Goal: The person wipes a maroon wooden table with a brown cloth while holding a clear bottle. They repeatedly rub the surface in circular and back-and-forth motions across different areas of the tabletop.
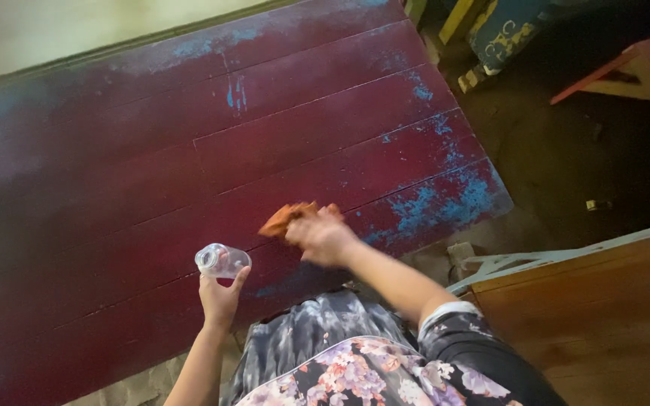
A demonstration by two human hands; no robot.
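The left hand (220,299) clasps a clear plastic bottle (222,261) lying sideways above the dark red table (114,173). At two o'clock from it, the right hand (323,237) pinches a blurred orange cloth (286,217) against the boards. A blue box with yellow markings (507,28) is cut off at one o'clock.

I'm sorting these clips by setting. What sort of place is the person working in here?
Probably a simple home or workshop yard. A worn dark red plank table with blue paint showing through stands on a dirt floor. The right hand presses an orange cloth on it; the left hand holds a clear bottle.
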